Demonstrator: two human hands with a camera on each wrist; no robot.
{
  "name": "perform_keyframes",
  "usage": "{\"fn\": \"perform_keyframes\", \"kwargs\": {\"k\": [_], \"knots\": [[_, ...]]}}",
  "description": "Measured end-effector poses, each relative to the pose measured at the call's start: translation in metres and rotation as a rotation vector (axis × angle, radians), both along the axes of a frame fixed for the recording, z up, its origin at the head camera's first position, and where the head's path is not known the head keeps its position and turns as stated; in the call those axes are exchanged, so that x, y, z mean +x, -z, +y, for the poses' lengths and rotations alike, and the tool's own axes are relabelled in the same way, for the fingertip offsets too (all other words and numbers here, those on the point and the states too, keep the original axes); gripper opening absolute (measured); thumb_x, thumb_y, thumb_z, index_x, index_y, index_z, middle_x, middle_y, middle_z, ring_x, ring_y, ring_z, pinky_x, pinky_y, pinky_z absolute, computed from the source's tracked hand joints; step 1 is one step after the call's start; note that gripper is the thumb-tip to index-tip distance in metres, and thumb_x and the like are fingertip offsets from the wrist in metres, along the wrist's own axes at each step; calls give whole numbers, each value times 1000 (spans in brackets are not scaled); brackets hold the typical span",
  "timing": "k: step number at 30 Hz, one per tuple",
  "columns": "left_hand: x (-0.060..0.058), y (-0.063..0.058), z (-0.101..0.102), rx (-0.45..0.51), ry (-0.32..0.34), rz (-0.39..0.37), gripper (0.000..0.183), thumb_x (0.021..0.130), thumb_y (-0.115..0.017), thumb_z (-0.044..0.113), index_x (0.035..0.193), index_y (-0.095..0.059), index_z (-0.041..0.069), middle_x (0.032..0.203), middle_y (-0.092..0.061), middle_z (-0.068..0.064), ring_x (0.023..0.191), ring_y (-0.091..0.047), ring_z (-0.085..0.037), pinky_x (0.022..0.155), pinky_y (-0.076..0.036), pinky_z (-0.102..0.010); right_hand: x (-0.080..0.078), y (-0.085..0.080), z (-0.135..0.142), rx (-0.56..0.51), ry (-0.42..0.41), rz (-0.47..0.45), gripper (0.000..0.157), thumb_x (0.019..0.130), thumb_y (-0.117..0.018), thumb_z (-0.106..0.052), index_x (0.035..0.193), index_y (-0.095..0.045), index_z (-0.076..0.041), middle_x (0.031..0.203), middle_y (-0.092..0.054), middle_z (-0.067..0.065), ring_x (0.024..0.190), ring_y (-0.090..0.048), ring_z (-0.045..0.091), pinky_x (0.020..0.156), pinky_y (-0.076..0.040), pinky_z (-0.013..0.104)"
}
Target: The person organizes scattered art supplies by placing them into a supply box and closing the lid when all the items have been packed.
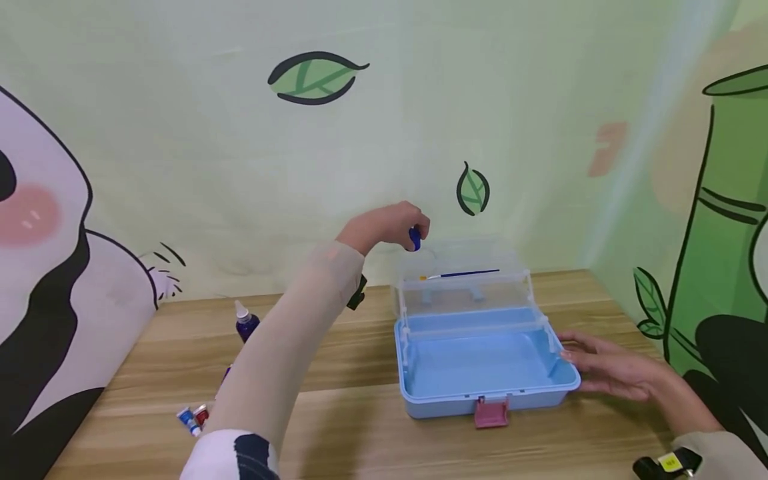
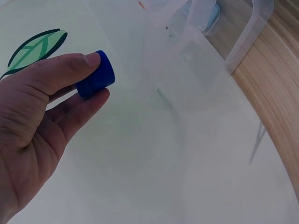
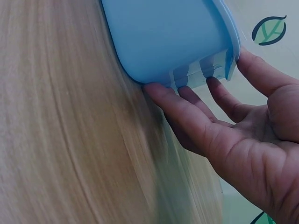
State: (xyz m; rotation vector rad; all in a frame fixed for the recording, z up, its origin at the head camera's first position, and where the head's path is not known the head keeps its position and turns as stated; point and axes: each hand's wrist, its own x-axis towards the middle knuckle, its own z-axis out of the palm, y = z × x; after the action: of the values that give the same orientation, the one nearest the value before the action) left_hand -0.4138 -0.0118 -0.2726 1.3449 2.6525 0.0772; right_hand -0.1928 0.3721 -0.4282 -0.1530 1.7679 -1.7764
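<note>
The left hand (image 1: 387,225) pinched a blue cylinder (image 2: 98,75) near the clear top (image 1: 456,258) of the blue box (image 1: 474,367). The box sat on the bench (image 1: 600,437), the right hand (image 1: 618,367), fingers (image 3: 187,114) spread, touching its end.

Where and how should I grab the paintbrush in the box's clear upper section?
Probably best to pinch the paintbrush mid-handle, from above: its thin blue handle lies crosswise, nearly level, with the orange tip at the left, and nothing visibly covers it.

Box (image 1: 438,408) smooth plastic; lid (image 1: 468,255) clear plastic; cylinder (image 2: 103,74) smooth plastic; tabletop (image 1: 342,373) wood-grained; sleeve (image 1: 288,340) matt cloth.
</note>
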Motion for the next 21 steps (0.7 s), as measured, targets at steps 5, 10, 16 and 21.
{"fn": "perform_keyframes", "kwargs": {"k": [5,10,16,21], "knots": [[-4,5,8,-69,27,-58,20,92,-74,9,111,-67,5,105,-65,-3,91,-57,-17,84,-50,-30,-1,0,1,-14,3,-9,75,109,-46,-15,154,10,8,142,-45,15,124,-59,29,104,-46,52],[-3,7,18,-93,62,-68,20,92,-74,8,111,-68,5,105,-66,-4,93,-57,-18,85,-50,-31,-1,1,2,-19,5,-17,76,109,-45,-15,154,11,7,141,-45,13,124,-59,28,104,-47,52],[-5,10,22,-106,76,-38,24,92,-73,6,115,-68,2,107,-65,-5,95,-56,-18,87,-49,-30,0,-1,1,-24,2,-9,74,109,-46,-15,154,9,8,143,-42,17,124,-59,29,104,-47,52],[-5,8,18,-106,58,-49,26,92,-74,7,117,-67,3,112,-66,-6,98,-57,-19,89,-49,-31,-1,-1,0,-21,2,-6,74,109,-46,-15,154,8,7,142,-43,16,123,-59,28,103,-48,51]]}}
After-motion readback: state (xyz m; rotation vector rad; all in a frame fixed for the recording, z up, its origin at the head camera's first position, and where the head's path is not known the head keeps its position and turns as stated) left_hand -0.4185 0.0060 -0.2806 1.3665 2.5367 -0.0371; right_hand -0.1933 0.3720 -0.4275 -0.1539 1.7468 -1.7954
